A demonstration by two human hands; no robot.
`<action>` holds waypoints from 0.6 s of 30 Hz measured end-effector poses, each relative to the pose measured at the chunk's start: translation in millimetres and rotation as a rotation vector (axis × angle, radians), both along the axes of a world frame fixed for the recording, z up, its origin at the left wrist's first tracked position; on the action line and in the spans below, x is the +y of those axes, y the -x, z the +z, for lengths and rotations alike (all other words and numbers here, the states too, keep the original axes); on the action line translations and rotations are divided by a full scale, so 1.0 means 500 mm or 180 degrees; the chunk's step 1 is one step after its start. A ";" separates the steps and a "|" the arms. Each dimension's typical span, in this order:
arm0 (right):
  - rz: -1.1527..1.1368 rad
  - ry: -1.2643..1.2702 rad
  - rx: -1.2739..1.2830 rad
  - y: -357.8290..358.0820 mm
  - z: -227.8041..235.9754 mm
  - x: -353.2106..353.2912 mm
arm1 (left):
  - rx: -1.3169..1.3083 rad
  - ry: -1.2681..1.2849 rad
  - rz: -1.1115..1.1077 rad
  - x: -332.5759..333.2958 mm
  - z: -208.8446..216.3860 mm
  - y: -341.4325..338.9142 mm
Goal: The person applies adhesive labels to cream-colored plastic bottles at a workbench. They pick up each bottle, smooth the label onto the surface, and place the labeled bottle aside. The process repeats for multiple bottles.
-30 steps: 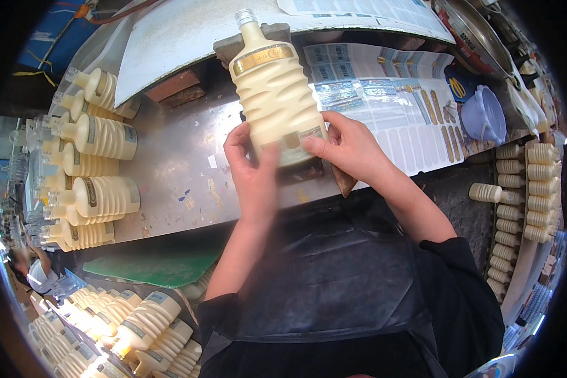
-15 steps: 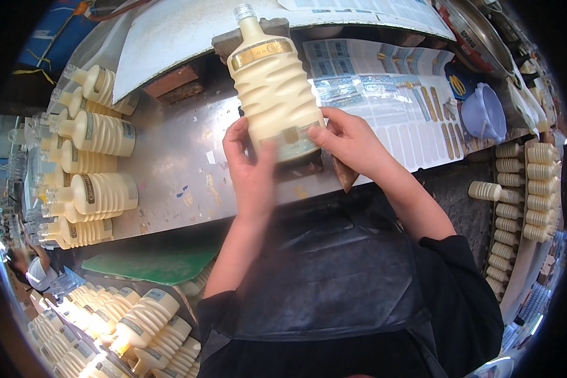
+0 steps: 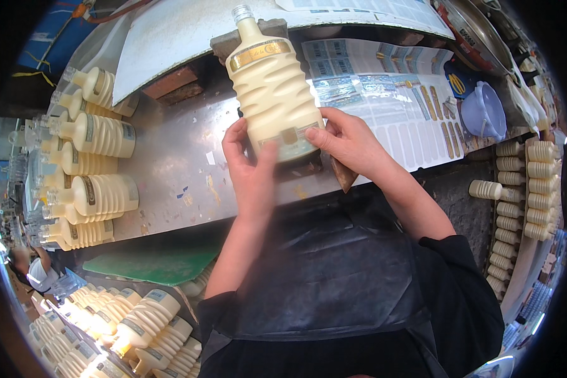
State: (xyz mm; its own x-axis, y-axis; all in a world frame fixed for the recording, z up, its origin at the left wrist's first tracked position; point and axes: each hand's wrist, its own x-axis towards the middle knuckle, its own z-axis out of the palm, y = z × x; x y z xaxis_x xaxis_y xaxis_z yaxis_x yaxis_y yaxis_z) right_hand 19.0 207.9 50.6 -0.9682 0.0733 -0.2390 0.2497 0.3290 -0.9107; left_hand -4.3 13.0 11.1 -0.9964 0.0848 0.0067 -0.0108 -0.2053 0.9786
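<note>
Here we grip the ribbed cream bottle (image 3: 276,94) with left hand (image 3: 249,167) and right hand (image 3: 349,142), pressing its lower label (image 3: 288,140) flat; smoothing the edges looks next.

Steel bench (image 3: 170,183): cream bottles (image 3: 97,195) lying left, label sheets (image 3: 390,107) right.

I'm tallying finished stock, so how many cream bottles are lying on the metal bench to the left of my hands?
5 show clearly, stacked in a column at the bench's left edge: top, second, third, fourth, bottom. More may be hidden behind them.
</note>
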 end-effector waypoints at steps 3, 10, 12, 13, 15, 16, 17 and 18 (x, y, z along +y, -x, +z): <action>0.0029 -0.0042 -0.0037 0.001 0.003 0.002 | -0.0032 -0.0035 0.0002 0.003 0.003 -0.001; 0.0037 -0.0084 -0.0051 0.001 0.005 0.002 | -0.0044 -0.0034 0.0008 0.003 0.003 -0.001; 0.0026 -0.0060 -0.0029 -0.001 0.007 0.001 | -0.0037 0.0011 0.0018 0.003 0.004 -0.001; 0.0025 -0.0057 -0.0023 -0.001 0.007 0.001 | -0.0035 0.0030 0.0023 0.003 0.003 -0.001; 0.0022 -0.0050 -0.0013 0.000 0.006 0.000 | -0.0015 0.0030 0.0021 0.002 0.002 0.000; 0.0027 -0.0053 0.0004 0.000 0.005 0.000 | -0.0005 0.0029 0.0016 0.001 0.000 0.000; 0.0033 -0.0056 0.0020 0.000 0.003 0.000 | -0.0004 0.0012 0.0035 0.002 -0.002 0.000; 0.0040 -0.0059 0.0036 0.000 0.002 0.001 | -0.0003 -0.0005 0.0054 0.002 -0.004 0.000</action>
State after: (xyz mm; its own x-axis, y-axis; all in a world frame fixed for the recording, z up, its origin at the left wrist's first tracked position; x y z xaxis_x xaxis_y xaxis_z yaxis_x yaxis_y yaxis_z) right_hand 18.9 208.2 51.6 -0.9718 0.0654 -0.2267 0.2351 0.3490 -0.9071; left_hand -4.1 14.1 8.9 -0.9977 0.0678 0.0058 -0.0084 -0.2069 0.9783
